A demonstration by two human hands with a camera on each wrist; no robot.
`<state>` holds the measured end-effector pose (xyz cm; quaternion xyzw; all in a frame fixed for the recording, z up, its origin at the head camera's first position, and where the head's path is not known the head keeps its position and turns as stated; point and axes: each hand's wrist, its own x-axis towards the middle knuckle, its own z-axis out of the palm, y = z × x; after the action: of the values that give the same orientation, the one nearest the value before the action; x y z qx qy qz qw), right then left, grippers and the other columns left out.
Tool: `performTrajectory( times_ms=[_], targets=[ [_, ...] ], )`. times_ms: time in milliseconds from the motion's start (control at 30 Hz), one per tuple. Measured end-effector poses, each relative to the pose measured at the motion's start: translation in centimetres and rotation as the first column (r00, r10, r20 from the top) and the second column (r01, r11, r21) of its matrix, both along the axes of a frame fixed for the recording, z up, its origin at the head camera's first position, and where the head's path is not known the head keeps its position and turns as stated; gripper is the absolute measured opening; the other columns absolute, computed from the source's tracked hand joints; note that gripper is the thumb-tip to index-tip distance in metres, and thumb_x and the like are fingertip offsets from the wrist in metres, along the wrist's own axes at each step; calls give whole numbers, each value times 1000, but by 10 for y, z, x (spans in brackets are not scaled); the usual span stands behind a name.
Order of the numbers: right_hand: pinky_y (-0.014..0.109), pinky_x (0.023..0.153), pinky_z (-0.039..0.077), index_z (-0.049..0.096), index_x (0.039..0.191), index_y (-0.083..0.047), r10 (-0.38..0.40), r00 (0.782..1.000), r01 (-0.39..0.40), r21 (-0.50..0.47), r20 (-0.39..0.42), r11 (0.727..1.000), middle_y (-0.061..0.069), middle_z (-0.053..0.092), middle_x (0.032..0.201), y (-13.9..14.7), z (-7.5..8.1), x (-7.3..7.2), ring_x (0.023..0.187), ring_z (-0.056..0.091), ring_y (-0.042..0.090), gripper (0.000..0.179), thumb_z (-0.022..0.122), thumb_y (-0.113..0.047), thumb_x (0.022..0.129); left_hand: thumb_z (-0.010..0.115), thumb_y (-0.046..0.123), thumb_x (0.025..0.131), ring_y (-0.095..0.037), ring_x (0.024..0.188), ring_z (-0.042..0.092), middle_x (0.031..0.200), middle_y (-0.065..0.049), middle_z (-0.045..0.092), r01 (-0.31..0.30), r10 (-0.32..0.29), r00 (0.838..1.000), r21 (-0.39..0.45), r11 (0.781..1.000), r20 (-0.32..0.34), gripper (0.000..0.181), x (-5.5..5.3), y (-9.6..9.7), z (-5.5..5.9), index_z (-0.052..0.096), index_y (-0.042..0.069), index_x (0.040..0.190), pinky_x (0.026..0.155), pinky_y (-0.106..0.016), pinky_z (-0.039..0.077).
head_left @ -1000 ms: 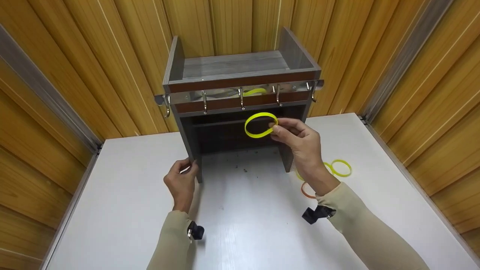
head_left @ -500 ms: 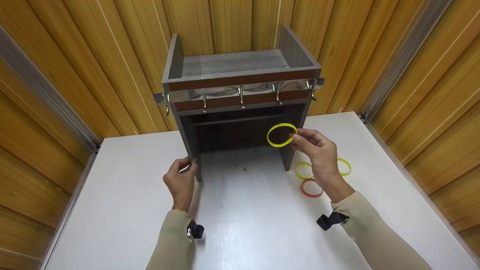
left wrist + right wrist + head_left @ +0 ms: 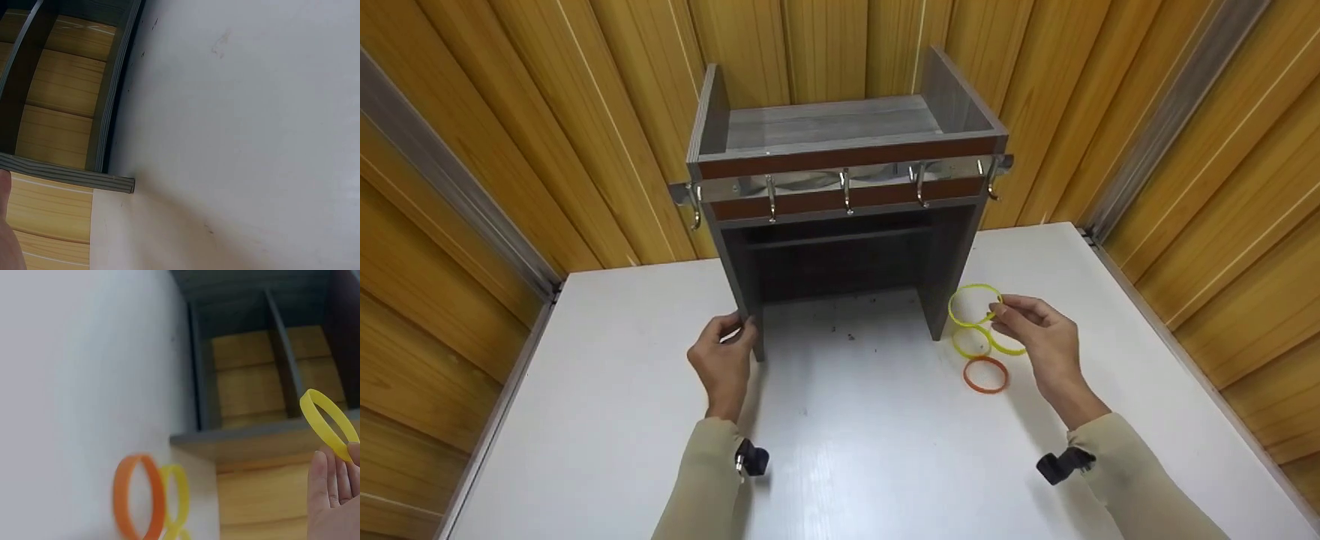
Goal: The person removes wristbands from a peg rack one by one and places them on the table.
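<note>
In the head view my right hand [image 3: 1039, 334] pinches a yellow wristband [image 3: 975, 286] between thumb and fingers, beside the right leg of a grey shelf unit [image 3: 840, 124]. The right wrist view shows the same flat wristband [image 3: 322, 430] tilted at the fingertips. Below it on the table lie two more yellow wristbands, one [image 3: 955, 345] whole in view and one [image 3: 1009, 352] partly hidden by the hand. An orange wristband [image 3: 986, 391] lies nearest me. My left hand [image 3: 722, 356] grips the unit's left side panel low down; some of its fingers are hidden.
A metal strip [image 3: 877, 174] with several hooks [image 3: 846, 196] crosses the unit's front, its ends jutting past both sides. The unit stands on a white table [image 3: 840, 450], with wooden panel walls [image 3: 825, 52] behind and at the sides. Small dark specks dot the tabletop under the unit.
My right hand has moved down and to the right with the yellow wristband, from in front of the unit to above the loose wristbands. The left hand has stayed on the side panel.
</note>
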<state>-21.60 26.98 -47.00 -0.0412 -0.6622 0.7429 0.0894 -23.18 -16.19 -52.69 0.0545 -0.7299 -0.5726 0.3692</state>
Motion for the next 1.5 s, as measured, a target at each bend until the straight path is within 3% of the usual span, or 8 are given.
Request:
performTrajectory(
  times_ms=[400, 733, 933, 1167, 1500],
  targets=[
    [30, 89, 63, 72, 119, 3, -102, 990, 98, 50, 98, 994, 4, 79, 103, 60, -37, 16, 89, 78, 14, 32, 84, -10, 93, 81, -9, 84, -26, 91, 76, 95, -14, 77, 0, 0, 1000, 4, 1000, 23, 14, 0, 0, -1, 77, -4, 96, 76, -22, 65],
    [28, 86, 64, 75, 114, 1, -125, 982, 119, 50, 144, 992, 5, 80, 96, 83, -53, 29, 88, 78, 15, 22, 82, -6, 94, 80, -11, 83, -27, 90, 77, 94, -16, 77, -6, 6, 1000, -5, 1000, 12, 14, 1, 0, -1, 76, -5, 96, 76, -19, 64],
    [28, 85, 65, 69, 121, 11, -123, 974, 111, 72, 190, 991, 6, 80, 96, 89, -61, 31, 87, 77, 14, 34, 81, -5, 94, 79, -11, 83, -29, 90, 77, 94, -17, 77, 0, 0, 1000, 13, 1000, 11, 14, 0, 0, -1, 76, -6, 96, 76, -20, 64],
    [26, 87, 64, 72, 122, 3, -96, 960, 60, 142, 263, 988, 2, 80, 98, 95, -70, 34, 89, 77, 11, 30, 79, -11, 97, 80, -9, 84, -27, 90, 77, 94, -16, 77, -10, 10, 1000, 13, 1000, 29, 13, 0, 0, 0, 77, -5, 96, 75, -20, 64],
    [26, 84, 65, 59, 135, 14, -53, 954, -20, 238, 296, 971, 1, 79, 99, 95, -77, 36, 88, 77, 12, 45, 74, -12, 102, 80, -8, 84, -27, 89, 77, 93, -16, 77, -9, 9, 1000, 9, 1000, 21, 12, 1, 1, 0, 76, -6, 95, 75, -19, 64]
  ],
)
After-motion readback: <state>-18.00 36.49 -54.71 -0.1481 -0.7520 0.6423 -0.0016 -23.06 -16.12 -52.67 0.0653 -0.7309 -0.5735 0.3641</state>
